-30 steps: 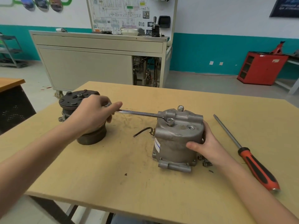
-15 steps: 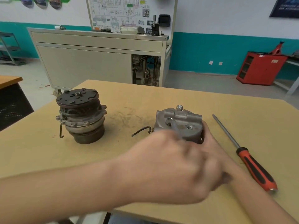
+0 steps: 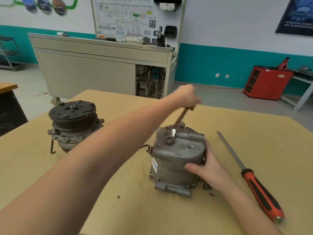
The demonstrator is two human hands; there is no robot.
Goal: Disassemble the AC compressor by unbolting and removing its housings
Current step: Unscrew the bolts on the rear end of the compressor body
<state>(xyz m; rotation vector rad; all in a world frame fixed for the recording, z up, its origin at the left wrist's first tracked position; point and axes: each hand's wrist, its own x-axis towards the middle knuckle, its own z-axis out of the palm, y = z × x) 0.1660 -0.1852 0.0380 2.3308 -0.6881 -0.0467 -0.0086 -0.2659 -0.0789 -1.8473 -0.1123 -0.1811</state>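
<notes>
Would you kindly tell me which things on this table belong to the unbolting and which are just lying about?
In use: housing, held by the right hand; wrench, gripped by the left hand, its head on the housing's top.
Lying about: screwdriver; pulley unit.

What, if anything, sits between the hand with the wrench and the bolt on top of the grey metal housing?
Nothing visible. The left hand grips the wrench, whose end sits on the bolt atop the housing. The right hand holds the housing's side, lower down, and the screwdriver lies apart on the table to the right.
</notes>
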